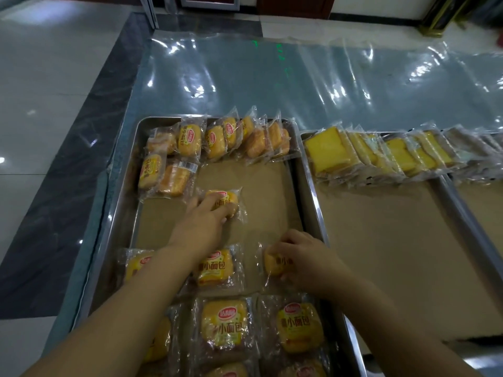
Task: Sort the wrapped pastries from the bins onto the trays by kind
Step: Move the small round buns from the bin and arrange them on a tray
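Note:
A steel tray (pixel 128 202) lined with brown paper holds several wrapped small yellow breads. My left hand (pixel 200 223) rests on one wrapped bread (pixel 227 198) in the tray's middle, fingers curled over it. At the tray's right side my right hand (pixel 302 257) grips another wrapped bread (pixel 272 263). More of these breads lie along the far edge (pixel 217 137) and near me (pixel 224 323). A second tray (pixel 307 180) to the right carries a row of wrapped yellow cake slices (pixel 330 151) along its far edge.
A third tray (pixel 462 202) with paler wrapped slices (pixel 468 142) sits at the far right. The trays stand on a surface covered with shiny clear plastic sheet (pixel 272 77). Tiled floor (pixel 40 77) lies to the left, past the table edge.

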The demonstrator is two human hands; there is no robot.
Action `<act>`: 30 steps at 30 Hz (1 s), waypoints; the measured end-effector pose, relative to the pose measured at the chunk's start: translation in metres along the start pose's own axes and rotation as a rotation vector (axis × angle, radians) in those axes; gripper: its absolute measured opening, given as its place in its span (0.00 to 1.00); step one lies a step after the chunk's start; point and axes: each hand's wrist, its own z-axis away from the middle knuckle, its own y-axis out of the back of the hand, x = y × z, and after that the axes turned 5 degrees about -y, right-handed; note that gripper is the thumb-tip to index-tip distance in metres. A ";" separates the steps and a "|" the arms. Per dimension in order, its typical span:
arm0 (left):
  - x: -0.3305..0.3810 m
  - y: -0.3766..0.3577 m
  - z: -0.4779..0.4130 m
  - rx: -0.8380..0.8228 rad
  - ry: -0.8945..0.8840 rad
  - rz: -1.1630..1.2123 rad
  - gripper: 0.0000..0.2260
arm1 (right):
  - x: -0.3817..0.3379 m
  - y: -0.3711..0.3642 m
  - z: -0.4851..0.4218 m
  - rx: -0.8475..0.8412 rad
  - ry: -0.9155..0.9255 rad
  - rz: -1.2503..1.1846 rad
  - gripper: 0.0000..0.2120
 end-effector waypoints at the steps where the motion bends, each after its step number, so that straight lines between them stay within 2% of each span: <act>1: 0.005 -0.002 0.001 0.021 -0.018 0.046 0.16 | 0.000 0.001 0.004 -0.041 -0.008 -0.034 0.26; 3: 0.014 -0.007 0.002 0.055 -0.059 0.131 0.17 | 0.000 0.003 0.008 -0.080 -0.049 -0.129 0.24; 4: 0.018 -0.009 0.002 0.060 -0.080 0.178 0.17 | 0.001 0.005 0.007 -0.035 -0.084 -0.181 0.22; 8: 0.033 -0.014 0.004 0.045 -0.142 0.406 0.18 | 0.002 0.013 -0.005 0.377 -0.166 -0.212 0.17; 10: 0.036 -0.012 0.007 0.058 -0.141 0.487 0.17 | -0.004 0.015 -0.018 0.442 -0.137 -0.194 0.19; 12: 0.033 -0.007 0.009 0.118 -0.123 0.498 0.16 | -0.014 0.011 -0.032 0.366 -0.109 -0.179 0.22; 14: 0.025 0.003 0.010 0.216 -0.084 0.437 0.15 | -0.023 0.005 -0.044 0.222 -0.097 -0.143 0.23; 17: 0.001 0.022 0.011 0.403 0.021 0.177 0.13 | -0.029 -0.004 -0.054 0.123 -0.099 -0.062 0.21; 21: -0.034 0.042 0.007 0.513 0.260 0.061 0.20 | -0.025 -0.007 -0.055 0.229 -0.162 -0.075 0.16; 25: -0.060 0.046 0.002 0.436 0.441 0.117 0.25 | -0.016 -0.004 -0.054 0.273 -0.227 -0.067 0.15; 27: -0.070 0.044 0.001 0.404 0.466 0.134 0.21 | -0.010 -0.004 -0.052 0.297 -0.241 -0.043 0.15; 30: -0.074 0.042 0.004 0.455 0.348 0.062 0.11 | -0.004 -0.004 -0.048 0.331 -0.247 -0.020 0.16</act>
